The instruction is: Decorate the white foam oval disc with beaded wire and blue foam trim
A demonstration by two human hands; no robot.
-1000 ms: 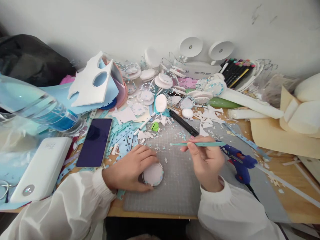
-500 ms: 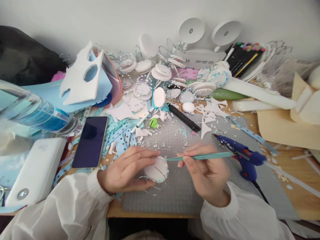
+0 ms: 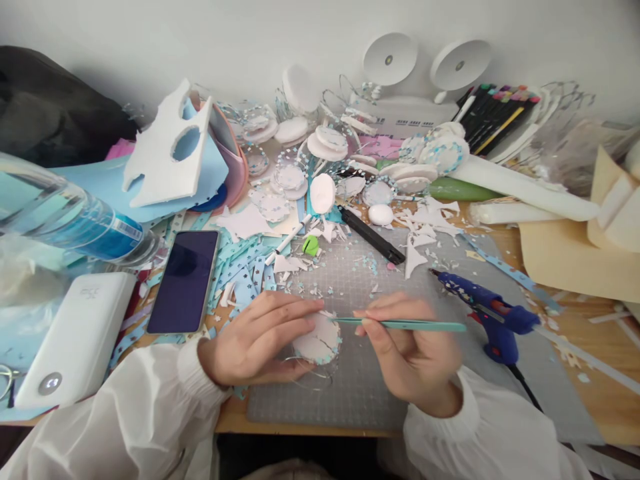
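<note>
My left hand (image 3: 260,340) grips a white round disc (image 3: 317,340) with a blue-speckled rim, tilted up off the grey cutting mat (image 3: 360,387). Thin clear wire loops hang under the disc. My right hand (image 3: 407,350) pinches teal tweezers (image 3: 400,325) that lie level, their tip touching the disc's right edge. Both hands wear white sleeves.
A blue glue gun (image 3: 487,313) lies right of my right hand. A black phone (image 3: 184,280), a white power bank (image 3: 75,337) and a water bottle (image 3: 70,220) are to the left. A black craft knife (image 3: 373,235), several finished discs, paper scraps and markers (image 3: 493,110) crowd the back.
The disc has been lifted from flat on the mat to a tilt. My right hand brought the tweezers down and left until the tip met the disc's edge.
</note>
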